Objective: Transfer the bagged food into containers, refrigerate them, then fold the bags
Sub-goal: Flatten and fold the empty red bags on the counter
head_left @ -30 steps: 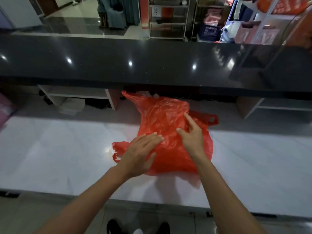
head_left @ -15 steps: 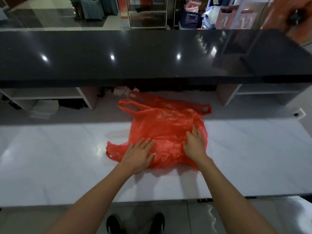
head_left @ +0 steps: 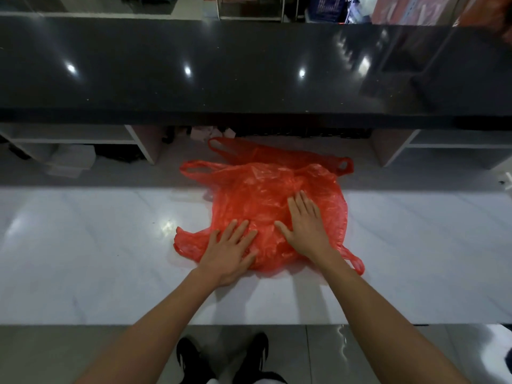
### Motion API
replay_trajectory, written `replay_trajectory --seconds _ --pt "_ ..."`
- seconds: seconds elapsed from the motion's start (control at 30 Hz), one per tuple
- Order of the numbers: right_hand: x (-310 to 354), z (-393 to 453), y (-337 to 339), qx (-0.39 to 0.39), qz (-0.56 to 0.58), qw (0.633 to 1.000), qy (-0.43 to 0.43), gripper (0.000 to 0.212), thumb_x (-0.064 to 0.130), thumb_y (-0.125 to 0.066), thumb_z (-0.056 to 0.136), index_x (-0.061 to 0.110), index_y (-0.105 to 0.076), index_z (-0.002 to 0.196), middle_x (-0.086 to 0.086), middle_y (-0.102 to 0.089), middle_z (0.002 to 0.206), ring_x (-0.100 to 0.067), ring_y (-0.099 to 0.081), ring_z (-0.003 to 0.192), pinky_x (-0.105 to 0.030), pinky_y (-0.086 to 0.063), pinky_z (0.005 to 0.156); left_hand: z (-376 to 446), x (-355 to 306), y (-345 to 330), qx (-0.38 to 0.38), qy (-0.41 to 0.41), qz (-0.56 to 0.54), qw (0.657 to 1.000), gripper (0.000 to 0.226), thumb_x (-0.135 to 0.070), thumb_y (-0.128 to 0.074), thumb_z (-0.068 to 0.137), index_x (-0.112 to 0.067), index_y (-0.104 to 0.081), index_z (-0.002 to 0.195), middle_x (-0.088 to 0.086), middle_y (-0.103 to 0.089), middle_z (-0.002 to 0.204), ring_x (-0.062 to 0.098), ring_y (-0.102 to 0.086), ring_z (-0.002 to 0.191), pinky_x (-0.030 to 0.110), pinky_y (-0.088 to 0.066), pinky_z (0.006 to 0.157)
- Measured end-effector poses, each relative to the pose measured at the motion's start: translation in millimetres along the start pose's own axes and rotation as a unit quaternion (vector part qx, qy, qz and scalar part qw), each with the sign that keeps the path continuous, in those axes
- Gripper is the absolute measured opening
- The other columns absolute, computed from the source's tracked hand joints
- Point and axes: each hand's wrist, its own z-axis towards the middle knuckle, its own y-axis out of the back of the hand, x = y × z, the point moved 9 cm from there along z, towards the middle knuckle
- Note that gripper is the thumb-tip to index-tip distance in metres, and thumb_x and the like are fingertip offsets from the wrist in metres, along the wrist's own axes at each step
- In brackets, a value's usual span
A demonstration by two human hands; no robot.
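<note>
You are pressing left hand (head_left: pixel 231 252) and right hand (head_left: pixel 306 227) flat, fingers straight, gripping nothing, on red bag (head_left: pixel 277 209) lying mid white counter (head_left: pixel 97 259); likely smoothing it, pushing air out before folding; second bag (head_left: pixel 277 155) lying just beyond

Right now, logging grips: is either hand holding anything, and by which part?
Nothing is gripped. The left hand and right hand press flat on the red bag.

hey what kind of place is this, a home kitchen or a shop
Probably a shop's service counter: a raised black counter fronts the white worktop, with stocked shelving beyond. Both hands press a red plastic bag flat.
</note>
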Motion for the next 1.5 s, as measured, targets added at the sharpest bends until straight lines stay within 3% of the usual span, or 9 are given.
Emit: replay_trajectory --seconds 0.23,0.5,0.67,0.9,1.03,1.1,1.2,1.33,1.5 --pt "-13 1 -25 0.052 0.027 0.997 -0.051 0.079 0.071 -0.034 0.093 0.021 -0.03 0.155 -0.009 -0.027 0.162 -0.026 -0.006 0.153 -0.041 0.0 0.124 -18 10 2 -0.004 -0.013 -0.051 0.999 0.08 -0.078 0.007 0.089 -0.041 0.0 0.16 -0.009 0.002 0.17 0.016 0.008 0.156 0.055 -0.001 0.124" --pt "5 -26 -27 0.055 0.054 0.996 -0.035 0.077 0.07 -0.037 0.092 0.026 -0.032 0.155 -0.001 -0.026 0.164 -0.02 -0.005 0.154 -0.038 0.004 0.123 -48 6 9 -0.13 -0.196 0.086 0.968 0.099 -0.085 -0.038 0.086 -0.03 -0.008 0.162 0.009 0.003 0.17 0.034 0.007 0.156 0.066 -0.01 0.121" --pt "22 -49 -28 0.056 0.061 0.997 -0.002 0.072 0.069 -0.038 0.093 0.029 -0.035 0.153 0.004 -0.03 0.162 -0.019 -0.009 0.153 -0.04 -0.001 0.124 -32 -1 21 -0.126 -0.229 0.162 0.952 0.098 -0.074 -0.05 0.084 -0.029 -0.011 0.162 0.014 0.0 0.169 0.04 0.008 0.155 0.067 -0.002 0.12" --pt "24 -55 -24 0.063 0.128 0.99 0.016 0.065 0.068 -0.041 0.089 0.028 -0.054 0.139 0.006 -0.047 0.151 -0.019 -0.029 0.148 -0.044 -0.023 0.121 -8 5 16 -0.046 -0.15 0.059 0.986 0.075 -0.034 -0.062 0.084 -0.031 -0.034 0.154 0.002 -0.045 0.155 0.028 -0.043 0.138 0.043 -0.036 0.114" --pt "12 -81 27 -0.14 0.109 0.982 -0.059 0.056 0.056 -0.05 0.094 0.019 -0.059 0.136 -0.002 -0.048 0.151 -0.023 -0.032 0.145 -0.047 -0.023 0.12 -4 6 29 -0.069 -0.126 -0.014 0.99 0.055 -0.021 -0.059 0.088 -0.028 -0.054 0.143 -0.002 -0.054 0.148 0.024 -0.049 0.135 0.04 -0.039 0.113" --pt "27 -106 50 -0.236 0.117 0.965 -0.011 0.059 0.049 -0.054 0.094 0.014 -0.054 0.142 -0.006 -0.041 0.156 -0.025 -0.029 0.148 -0.045 -0.019 0.121 -4 7 36 -0.082 -0.114 -0.047 0.989 0.046 -0.016 -0.055 0.09 -0.026 -0.062 0.134 -0.002 -0.06 0.141 0.023 -0.053 0.13 0.04 -0.042 0.11" --pt "61 -120 36 -0.15 0.083 0.979 0.111 0.08 0.062 -0.055 0.09 0.017 -0.037 0.153 -0.006 -0.025 0.164 -0.026 -0.018 0.152 -0.046 -0.011 0.123 -6 10 44 -0.101 -0.096 -0.1 0.985 0.038 -0.013 -0.052 0.09 -0.027 -0.068 0.121 -0.003 -0.068 0.128 0.021 -0.061 0.118 0.041 -0.048 0.102" --pt "57 -107 -16 -0.001 0.007 0.994 0.112 0.092 0.063 -0.053 0.088 0.027 -0.008 0.16 -0.003 -0.01 0.168 -0.022 -0.01 0.154 -0.046 -0.008 0.125 -8 13 48 -0.086 -0.081 -0.116 0.986 0.034 -0.011 -0.049 0.083 -0.029 -0.066 0.107 -0.004 -0.071 0.116 0.023 -0.065 0.108 0.042 -0.053 0.089" --pt "54 -94 -18 -0.022 -0.011 0.99 0.136 0.066 0.024 -0.067 0.084 0.021 -0.048 0.147 -0.005 -0.061 0.139 -0.025 -0.055 0.129 -0.042 -0.034 0.113 -17 12 36 -0.046 -0.089 -0.083 0.991 0.035 -0.027 -0.055 0.081 -0.027 -0.062 0.115 -0.005 -0.067 0.119 0.02 -0.06 0.112 0.039 -0.049 0.093"
